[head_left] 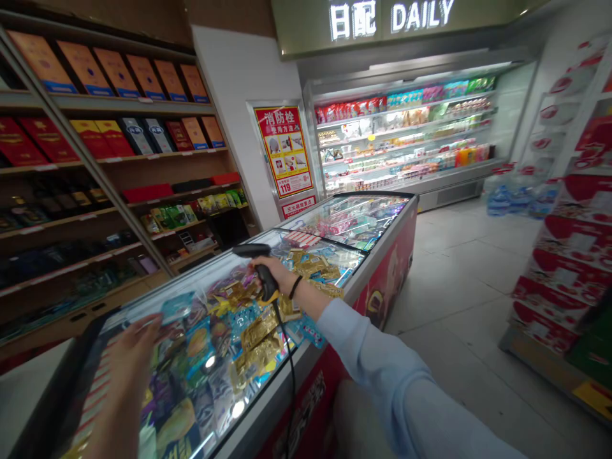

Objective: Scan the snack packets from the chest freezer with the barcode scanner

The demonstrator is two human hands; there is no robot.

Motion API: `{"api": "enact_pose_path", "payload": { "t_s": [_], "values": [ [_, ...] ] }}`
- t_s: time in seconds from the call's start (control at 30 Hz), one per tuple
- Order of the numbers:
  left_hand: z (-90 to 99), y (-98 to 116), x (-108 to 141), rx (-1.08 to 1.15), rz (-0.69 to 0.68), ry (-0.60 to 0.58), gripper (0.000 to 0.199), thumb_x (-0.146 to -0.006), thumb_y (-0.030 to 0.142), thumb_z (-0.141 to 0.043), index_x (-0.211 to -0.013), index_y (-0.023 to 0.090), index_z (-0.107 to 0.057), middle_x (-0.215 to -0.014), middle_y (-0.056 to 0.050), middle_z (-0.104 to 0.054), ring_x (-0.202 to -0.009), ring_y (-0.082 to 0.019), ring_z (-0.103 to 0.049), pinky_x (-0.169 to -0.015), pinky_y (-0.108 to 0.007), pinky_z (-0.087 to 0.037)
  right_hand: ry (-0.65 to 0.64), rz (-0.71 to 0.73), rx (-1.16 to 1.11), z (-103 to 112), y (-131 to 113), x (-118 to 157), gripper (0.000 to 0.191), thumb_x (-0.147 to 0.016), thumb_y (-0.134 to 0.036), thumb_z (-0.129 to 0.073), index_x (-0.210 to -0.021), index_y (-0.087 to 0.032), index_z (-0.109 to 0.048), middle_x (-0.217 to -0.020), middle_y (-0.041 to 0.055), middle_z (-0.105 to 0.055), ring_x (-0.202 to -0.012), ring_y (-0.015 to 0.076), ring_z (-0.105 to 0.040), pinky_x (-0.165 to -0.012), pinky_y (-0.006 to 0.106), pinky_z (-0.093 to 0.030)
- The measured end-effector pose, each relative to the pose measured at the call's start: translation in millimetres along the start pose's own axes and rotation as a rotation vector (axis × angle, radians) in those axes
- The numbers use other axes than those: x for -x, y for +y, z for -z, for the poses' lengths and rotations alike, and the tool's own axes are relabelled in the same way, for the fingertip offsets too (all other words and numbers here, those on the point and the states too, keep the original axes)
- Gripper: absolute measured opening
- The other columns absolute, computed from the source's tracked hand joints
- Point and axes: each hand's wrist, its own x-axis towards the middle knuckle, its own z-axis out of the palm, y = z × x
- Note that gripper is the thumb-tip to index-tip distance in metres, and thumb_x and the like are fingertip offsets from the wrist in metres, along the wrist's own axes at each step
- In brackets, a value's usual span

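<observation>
My right hand [280, 271] is shut around the grip of a black handheld barcode scanner [261, 271], whose nose points to the left above a glass-topped chest freezer [382, 242]. A black coiled-free cable [287, 363] hangs from the scanner past the freezer's front side. My left hand [136, 350] is spread open low over the sliding glass lid, at the near end, holding nothing. Whether it touches the glass I cannot tell. Under the glass lie many foil snack packets [255, 338] in gold, blue and purple.
Wooden wall shelves [109, 159] with boxed goods stand to the left. Ahead is a lit refrigerated display case [401, 134] under a DAILY sign, beside a red fire-hydrant poster [283, 152]. Stacked red-and-white cartons [564, 268] and bottled water packs [516, 197] stand right of the tiled floor [454, 274].
</observation>
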Motion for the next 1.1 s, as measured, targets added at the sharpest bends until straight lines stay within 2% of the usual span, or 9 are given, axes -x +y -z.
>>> {"api": "enact_pose_path", "payload": {
  "t_s": [0.07, 0.13, 0.23, 0.4, 0.5, 0.67, 0.9, 1.0, 1.1],
  "values": [
    [-39.4, 9, -2, 0.180, 0.007, -0.127, 0.052, -0.050, 0.060, -0.076, -0.084, 0.023, -0.063, -0.066, 0.007, -0.070, -0.075, -0.021, -0.070, -0.068, -0.033, -0.056, 0.059, 0.070, -0.039, 28, -4, 18, 0.020, -0.079, -0.034, -0.064, -0.079, -0.015, -0.059, -0.062, -0.0013, -0.064, -0.040, 0.0087, -0.049, -0.039, 0.020, -0.040],
    [-75.5, 9, 4, 0.222, -0.052, -0.278, 0.057, -0.051, 0.059, -0.077, -0.091, 0.020, -0.065, -0.082, 0.000, -0.074, -0.086, -0.023, -0.070, -0.078, -0.035, -0.056, 0.110, 0.082, -0.077, 57, 4, 36, 0.023, -0.075, -0.037, -0.067, -0.081, -0.016, -0.059, -0.061, -0.0020, -0.063, -0.040, 0.0084, -0.048, -0.039, 0.021, -0.038],
    [-118.9, -10, 25, 0.073, -0.126, -0.450, 0.048, -0.072, 0.055, -0.065, -0.102, 0.017, -0.066, -0.112, -0.011, -0.071, -0.110, -0.028, -0.064, -0.097, -0.043, -0.050, 0.127, 0.074, -0.109, 92, 29, 56, 0.025, -0.072, -0.039, -0.067, -0.078, -0.017, -0.057, -0.054, -0.0038, -0.058, -0.039, 0.0085, -0.046, -0.038, 0.020, -0.036],
    [-152.1, -59, 55, -0.249, -0.438, -0.514, 0.035, -0.087, 0.040, -0.053, -0.114, 0.021, -0.065, -0.147, -0.011, -0.048, -0.140, -0.027, -0.038, -0.117, -0.048, -0.027, 0.107, 0.076, -0.111, 112, 61, 61, 0.032, -0.068, -0.046, -0.066, -0.079, -0.017, -0.058, -0.047, -0.0044, -0.052, -0.036, 0.0104, -0.043, -0.036, 0.023, -0.033],
    [-151.4, -73, 59, -0.342, -0.538, -0.537, 0.040, -0.091, 0.041, -0.048, -0.125, 0.022, -0.061, -0.147, -0.011, -0.049, -0.141, -0.026, -0.038, -0.118, -0.049, -0.026, 0.105, 0.108, -0.115, 114, 68, 59, 0.035, -0.068, -0.049, -0.065, -0.083, -0.017, -0.059, -0.048, -0.0037, -0.052, -0.036, 0.0106, -0.042, -0.037, 0.023, -0.033],
    [-147.9, -71, 59, -0.379, -0.594, -0.459, 0.041, -0.092, 0.044, -0.047, -0.122, 0.021, -0.062, -0.147, -0.012, -0.048, -0.138, -0.027, -0.041, -0.116, -0.049, -0.029, 0.096, 0.123, -0.118, 117, 69, 59, 0.034, -0.069, -0.048, -0.063, -0.084, -0.018, -0.061, -0.048, -0.0030, -0.052, -0.037, 0.0110, -0.042, -0.037, 0.022, -0.033],
    [-142.3, -59, 67, -0.309, -0.518, -0.382, 0.041, -0.092, 0.041, -0.050, -0.125, 0.018, -0.057, -0.146, -0.017, -0.047, -0.139, -0.028, -0.039, -0.116, -0.049, -0.029, 0.122, 0.141, -0.019, 110, 67, 61, 0.025, -0.068, -0.042, -0.065, -0.076, -0.018, -0.063, -0.059, 0.0008, -0.058, -0.038, 0.0086, -0.043, -0.037, 0.022, -0.036],
    [-110.8, -53, 55, -0.321, -0.508, -0.293, 0.042, -0.091, 0.039, -0.051, -0.127, 0.019, -0.055, -0.146, -0.017, -0.046, -0.140, -0.029, -0.038, -0.116, -0.049, -0.029, 0.116, 0.154, 0.035, 110, 66, 59, 0.023, -0.069, -0.041, -0.064, -0.076, -0.018, -0.063, -0.066, 0.0023, -0.061, -0.039, 0.0086, -0.044, -0.037, 0.022, -0.037],
    [-48.3, -52, 40, -0.420, -0.506, -0.241, 0.041, -0.088, 0.032, -0.055, -0.125, 0.017, -0.056, -0.145, -0.017, -0.048, -0.138, -0.029, -0.041, -0.115, -0.046, -0.030, 0.117, 0.153, 0.058, 110, 64, 60, 0.023, -0.069, -0.041, -0.063, -0.077, -0.020, -0.063, -0.067, 0.0029, -0.060, -0.040, 0.0094, -0.043, -0.037, 0.024, -0.038]
  ]
}}
